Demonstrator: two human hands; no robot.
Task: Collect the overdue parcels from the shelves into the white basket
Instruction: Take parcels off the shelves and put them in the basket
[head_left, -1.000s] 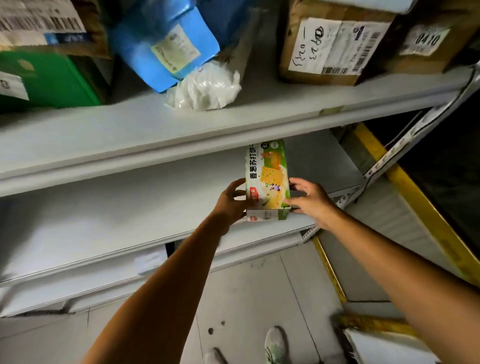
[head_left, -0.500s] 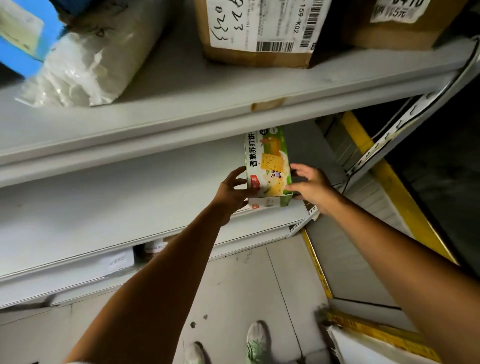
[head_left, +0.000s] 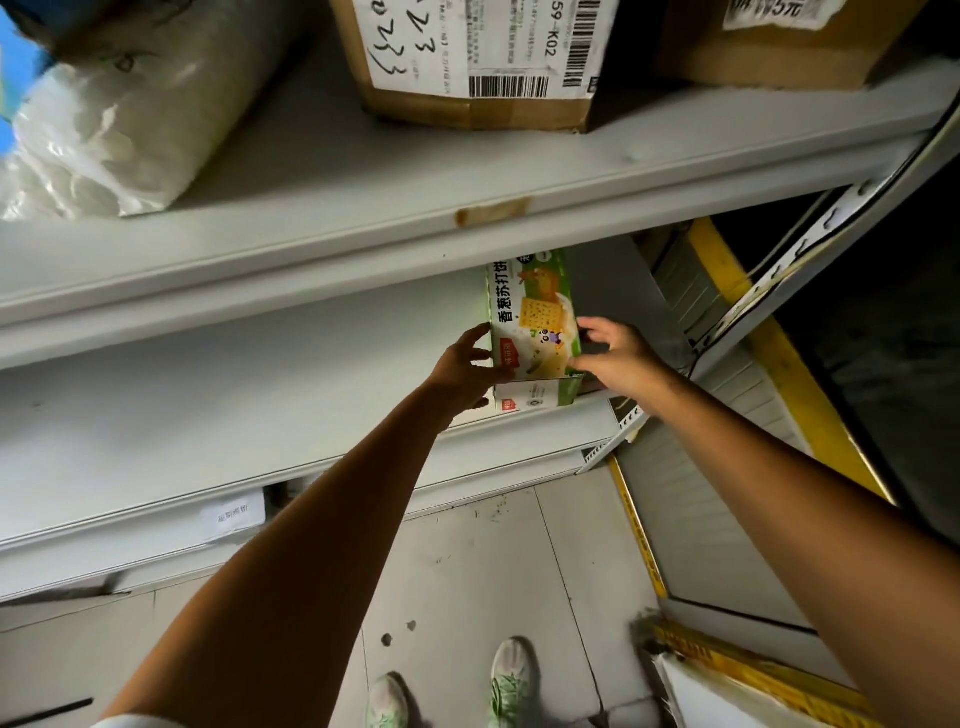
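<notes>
A green and white cracker box (head_left: 535, 322) lies on the lower grey shelf (head_left: 208, 395), its far end under the shelf above. My left hand (head_left: 465, 366) grips its left side, thumb on the top edge. My right hand (head_left: 615, 356) holds its right side with curled fingers. A white basket (head_left: 727, 696) with a yellow rim shows at the bottom right, blurred and cut off by the frame.
The upper shelf (head_left: 363, 208) carries a white plastic-wrapped parcel (head_left: 119, 135) and two labelled cardboard boxes (head_left: 483, 62), (head_left: 779, 41). A shelf upright (head_left: 810, 244) stands to the right. A yellow-edged panel (head_left: 769, 364) leans beyond it. My shoes (head_left: 509, 680) stand on the tiled floor.
The view has tilted down and shifted right, so the upper-shelf parcels slid up and left in frame. Both hands have stayed on the cracker box, which looks pushed slightly deeper onto the lower shelf.
</notes>
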